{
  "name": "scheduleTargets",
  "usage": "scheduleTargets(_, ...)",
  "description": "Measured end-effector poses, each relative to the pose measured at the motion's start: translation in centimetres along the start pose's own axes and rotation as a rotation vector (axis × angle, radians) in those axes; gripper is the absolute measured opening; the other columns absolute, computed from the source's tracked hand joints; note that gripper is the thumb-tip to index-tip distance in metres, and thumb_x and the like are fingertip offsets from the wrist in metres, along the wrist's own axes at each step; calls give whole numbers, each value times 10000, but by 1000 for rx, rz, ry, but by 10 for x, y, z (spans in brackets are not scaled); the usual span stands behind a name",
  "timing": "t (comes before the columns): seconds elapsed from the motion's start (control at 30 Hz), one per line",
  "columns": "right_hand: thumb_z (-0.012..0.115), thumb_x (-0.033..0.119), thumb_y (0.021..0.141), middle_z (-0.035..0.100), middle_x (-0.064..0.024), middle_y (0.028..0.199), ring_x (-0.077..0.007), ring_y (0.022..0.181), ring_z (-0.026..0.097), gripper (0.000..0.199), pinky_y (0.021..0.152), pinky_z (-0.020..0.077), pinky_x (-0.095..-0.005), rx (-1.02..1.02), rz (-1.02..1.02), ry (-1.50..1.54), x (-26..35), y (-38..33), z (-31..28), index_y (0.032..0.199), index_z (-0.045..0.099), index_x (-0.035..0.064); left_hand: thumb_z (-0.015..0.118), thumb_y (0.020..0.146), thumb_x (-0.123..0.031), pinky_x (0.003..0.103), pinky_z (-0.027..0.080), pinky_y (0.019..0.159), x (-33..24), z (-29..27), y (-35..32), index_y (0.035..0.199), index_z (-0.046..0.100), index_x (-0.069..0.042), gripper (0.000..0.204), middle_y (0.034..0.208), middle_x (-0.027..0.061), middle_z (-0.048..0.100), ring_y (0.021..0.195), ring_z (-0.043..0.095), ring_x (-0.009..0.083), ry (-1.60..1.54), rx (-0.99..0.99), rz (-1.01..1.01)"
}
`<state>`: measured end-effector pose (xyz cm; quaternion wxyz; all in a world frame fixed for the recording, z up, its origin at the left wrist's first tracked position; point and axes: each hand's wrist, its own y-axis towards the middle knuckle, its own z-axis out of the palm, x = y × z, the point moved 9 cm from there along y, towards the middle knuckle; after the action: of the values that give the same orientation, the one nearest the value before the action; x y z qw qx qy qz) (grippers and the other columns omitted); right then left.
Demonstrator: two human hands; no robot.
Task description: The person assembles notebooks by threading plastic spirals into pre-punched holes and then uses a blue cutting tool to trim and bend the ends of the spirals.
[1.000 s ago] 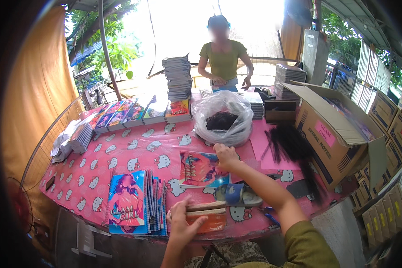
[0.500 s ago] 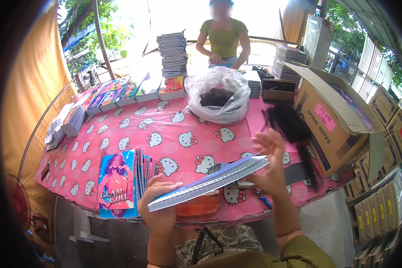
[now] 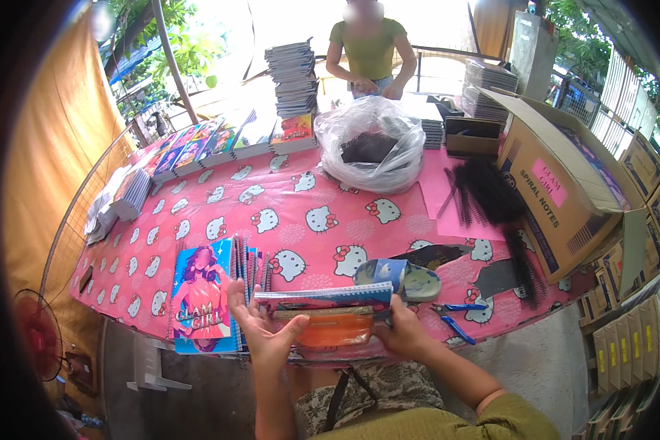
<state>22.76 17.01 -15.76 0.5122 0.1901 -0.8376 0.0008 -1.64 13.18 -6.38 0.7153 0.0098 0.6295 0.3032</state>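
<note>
A spiral notebook (image 3: 323, 295) with a blue and pink cover is held near the front table edge, its long white edge facing up. My right hand (image 3: 405, 330) is closed on its right end. My left hand (image 3: 271, 330) has its fingers spread and thumb out beside the notebook's left end; whether it touches is unclear. Just below the notebook lies an orange block-like thing (image 3: 335, 331) with a brown upper edge. To the left, spiral notebooks (image 3: 202, 301) with a pink and blue figure cover are stacked. Blue-handled pliers (image 3: 456, 323) and a slipper (image 3: 402, 279) lie to the right.
Black plastic spirals (image 3: 484, 198) lie beside an open carton (image 3: 565, 183) at right. A clear plastic bag (image 3: 370, 176) with dark contents stands mid-table. Book stacks (image 3: 292, 77) line the far edge of the pink table (image 3: 271, 213). A person (image 3: 368, 51) stands beyond.
The notebook has gone from a raised slant to nearly level and lower. My right hand has come down onto its right end, and my left hand has opened off its left end.
</note>
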Motion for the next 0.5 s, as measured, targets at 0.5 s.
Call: scheduleTargets(0.5,736,120,750,614,-212,1112,-367,1039,594,281,905,471,-437,-581,-180,-538,-6,-19,-179,985,637,3,684,819,-184,470,210,1127,-39,21,-27,1379,404,-16,649,1498,190,274,1399,253,329,472,-85,376)
